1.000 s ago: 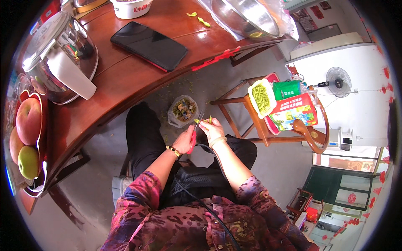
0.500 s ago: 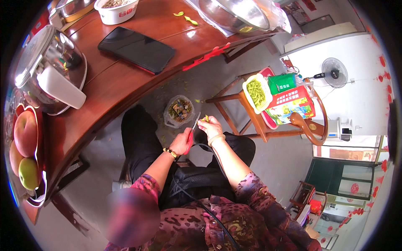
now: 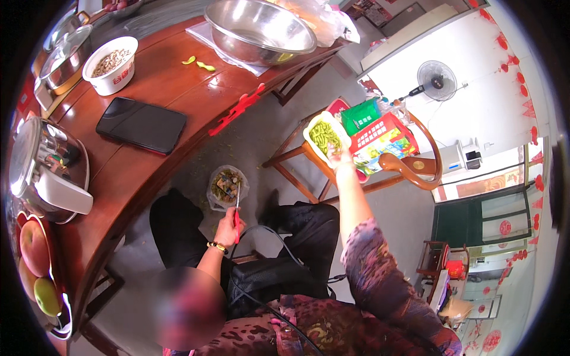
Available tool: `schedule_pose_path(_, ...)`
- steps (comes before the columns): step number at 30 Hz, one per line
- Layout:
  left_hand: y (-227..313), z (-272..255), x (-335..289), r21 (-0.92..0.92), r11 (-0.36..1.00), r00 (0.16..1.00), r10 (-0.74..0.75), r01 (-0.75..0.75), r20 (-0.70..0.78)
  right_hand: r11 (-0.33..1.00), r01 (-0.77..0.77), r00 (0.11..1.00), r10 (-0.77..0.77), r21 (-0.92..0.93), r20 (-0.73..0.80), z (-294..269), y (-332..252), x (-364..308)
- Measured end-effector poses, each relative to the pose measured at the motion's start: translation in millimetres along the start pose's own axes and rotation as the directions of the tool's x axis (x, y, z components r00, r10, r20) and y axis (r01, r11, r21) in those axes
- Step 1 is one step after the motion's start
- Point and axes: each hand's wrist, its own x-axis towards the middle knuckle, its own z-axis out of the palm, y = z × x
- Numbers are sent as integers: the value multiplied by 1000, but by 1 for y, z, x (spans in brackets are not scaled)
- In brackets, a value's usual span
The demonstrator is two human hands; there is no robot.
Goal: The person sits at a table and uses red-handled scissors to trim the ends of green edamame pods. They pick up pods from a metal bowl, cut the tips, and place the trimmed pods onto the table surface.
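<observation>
My left hand is closed round a pair of red-handled scissors, whose blades point away from me. Just beyond them on the floor stands a bin lined with a clear plastic bag, holding green scraps and other waste. Out to the right, my right arm is stretched toward a white basket of green bean pods on a wooden chair. My right hand is at the basket's near side, its fingers blurred and partly hidden among the pods.
The chair also bears a green packet and a red printed bag. On the wooden table are a phone, a white tub, a steel basin, an electric kettle and fruit. A black cord crosses my lap.
My right hand has left the scissors' side and moved right and away to the basket. The scissors, still in my left hand, have shifted left toward the bin. The whole view has turned rightward.
</observation>
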Motion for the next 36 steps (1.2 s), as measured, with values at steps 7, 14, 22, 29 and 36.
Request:
schedule_pose_path(7, 1, -4, 2, 100, 995, 998, -2, 8, -63, 969, -31, 967, 91, -245, 238, -8, 53, -19)
schedule_pose_path(14, 3, -5, -2, 136, 989, 995, 41, -54, 92, 520, 129, 848, 384, -844, 366, 3, 148, -137)
schedule_pose_path(22, 7, -5, -3, 286, 936, 978, 204, -206, 40, 402, 225, 777, 476, -887, 413, -14, 198, -146)
schedule_pose_path(29, 16, -9, -9, 323, 915, 969, 246, -242, 28, 240, 322, 743, 536, -916, 401, -9, 201, -157)
schedule_pose_path(36, -3, -3, -4, 347, 894, 956, 293, -284, 27, 262, 364, 717, 534, -894, 448, -15, 204, -150)
